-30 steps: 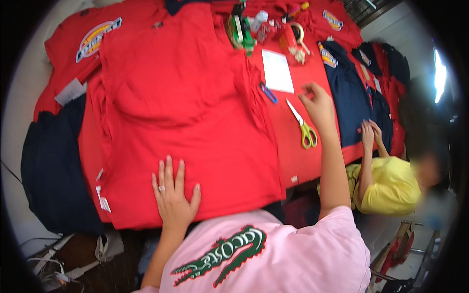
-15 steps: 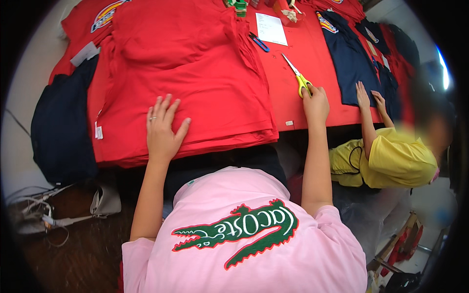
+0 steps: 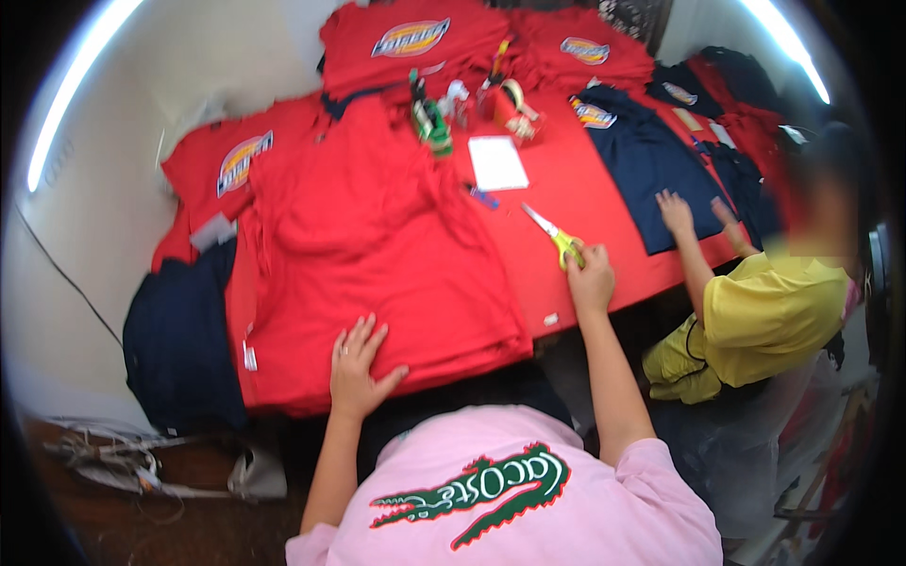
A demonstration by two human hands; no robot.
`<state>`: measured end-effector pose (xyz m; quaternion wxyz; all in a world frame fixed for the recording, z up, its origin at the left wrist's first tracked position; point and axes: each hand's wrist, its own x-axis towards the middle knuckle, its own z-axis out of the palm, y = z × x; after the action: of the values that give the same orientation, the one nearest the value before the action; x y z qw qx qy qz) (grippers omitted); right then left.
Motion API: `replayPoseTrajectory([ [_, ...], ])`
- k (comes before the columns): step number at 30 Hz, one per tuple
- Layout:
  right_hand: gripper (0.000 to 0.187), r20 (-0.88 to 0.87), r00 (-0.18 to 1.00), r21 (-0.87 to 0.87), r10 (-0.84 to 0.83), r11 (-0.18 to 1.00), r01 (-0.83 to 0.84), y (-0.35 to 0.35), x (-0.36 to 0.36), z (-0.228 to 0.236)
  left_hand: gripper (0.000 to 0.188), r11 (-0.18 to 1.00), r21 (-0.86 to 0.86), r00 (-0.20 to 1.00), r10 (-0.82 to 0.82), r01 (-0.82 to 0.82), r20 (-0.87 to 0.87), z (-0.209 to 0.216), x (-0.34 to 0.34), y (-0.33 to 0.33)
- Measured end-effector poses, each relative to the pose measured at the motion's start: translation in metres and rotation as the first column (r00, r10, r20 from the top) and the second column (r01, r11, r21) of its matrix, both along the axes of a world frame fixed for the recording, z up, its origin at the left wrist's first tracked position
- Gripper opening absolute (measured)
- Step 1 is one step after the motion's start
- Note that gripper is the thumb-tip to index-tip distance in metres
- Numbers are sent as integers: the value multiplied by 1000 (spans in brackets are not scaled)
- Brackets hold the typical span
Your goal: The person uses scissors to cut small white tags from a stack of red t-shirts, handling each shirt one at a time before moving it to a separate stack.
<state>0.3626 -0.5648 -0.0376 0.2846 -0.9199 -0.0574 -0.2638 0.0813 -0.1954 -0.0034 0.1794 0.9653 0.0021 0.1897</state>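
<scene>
My left hand (image 3: 357,372) lies flat, fingers spread, near the front edge of a stack of red shirts (image 3: 396,274). In my right hand (image 3: 592,281) is a pair of scissors (image 3: 559,238) with yellow-green handles, gripped by the handles over the red tabletop (image 3: 566,292). Its metal blades point up and to the left, away from me. A blue thread snipper (image 3: 483,196) rests beyond the blades, beside the shirt stack. Close to it lies a white sheet of paper (image 3: 498,163).
At right a co-worker in yellow (image 3: 779,311) has both hands on a dark navy shirt (image 3: 651,179). A tape dispenser (image 3: 515,111) and a green tool (image 3: 431,124) stand farther back. More red shirts (image 3: 406,42) fill the far side; dark cloth (image 3: 184,335) hangs at left.
The view has tilted up, so the far shirts and ceiling lights now show. My left hand still rests on the stack, and my right still holds the scissors.
</scene>
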Motion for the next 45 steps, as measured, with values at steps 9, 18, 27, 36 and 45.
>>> replayPoseTrajectory([
  [9, 22, 60, 992, 233, 108, 965, -119, 2, 2, -1, 61, 979, 160, 985, 100, -122, 142, -21, -3, -8],
  [18, 16, -10, 981, 700, 192, 702, -131, -14, 6, -3, 59, 971, 203, 983, 98, -129, 153, -20, 2, -17],
  [27, 23, -61, 934, 660, 351, 716, -226, -18, 5, -9, 64, 954, 274, 987, 91, -125, 135, -21, 5, -16],
  [36, 19, -81, 897, 504, 433, 795, -338, -18, -2, 1, 64, 941, 300, 983, 117, -154, 138, -17, 5, -19],
  [45, 19, -93, 856, 700, 508, 645, -306, -12, 2, -1, 65, 946, 268, 978, 146, -181, 146, -16, 3, -20],
])
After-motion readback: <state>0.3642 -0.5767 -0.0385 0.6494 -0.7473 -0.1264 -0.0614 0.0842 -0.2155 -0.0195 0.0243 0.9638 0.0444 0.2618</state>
